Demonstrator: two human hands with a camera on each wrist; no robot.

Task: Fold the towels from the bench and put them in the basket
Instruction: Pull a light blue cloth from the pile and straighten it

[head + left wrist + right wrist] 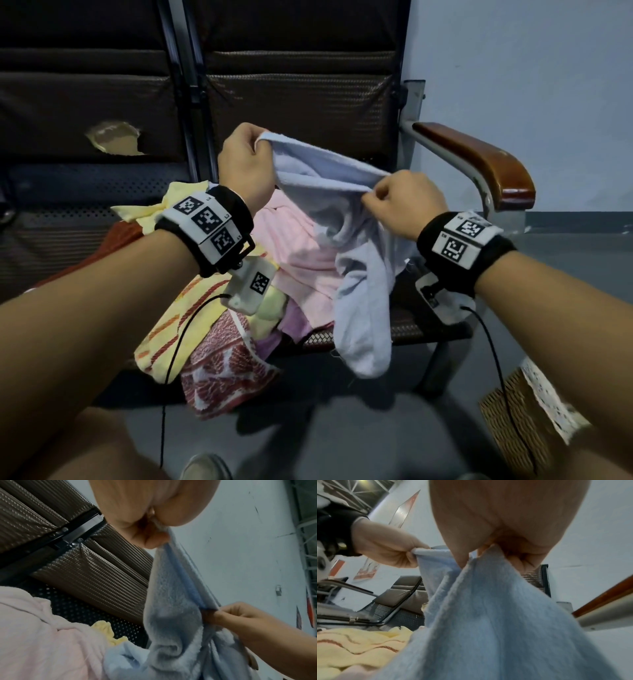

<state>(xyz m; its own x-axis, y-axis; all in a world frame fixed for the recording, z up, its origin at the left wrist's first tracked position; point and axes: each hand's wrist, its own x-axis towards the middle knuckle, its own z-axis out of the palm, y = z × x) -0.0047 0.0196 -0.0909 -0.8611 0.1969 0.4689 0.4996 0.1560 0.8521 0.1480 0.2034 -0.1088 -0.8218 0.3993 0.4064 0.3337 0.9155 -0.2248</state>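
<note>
Head view: we hold the light blue towel up over the bench. Our left hand is clenched on one top corner and our right hand pinches the same top edge farther along, so the cloth hangs free below our fingers and can open out for folding. The rest of the pile sits below and left of our fingers: pink towel, yellow striped towel, red patterned towel. The wicker basket is on the floor, well below our right wrist, so the drop is short.

Left wrist view: our thumb and fingers grip the hem, and the towel drapes down from them.

Right wrist view: our fingertips pinch the edge, with the cloth fanning out beneath. We judge that the folding proper has not started.
</note>
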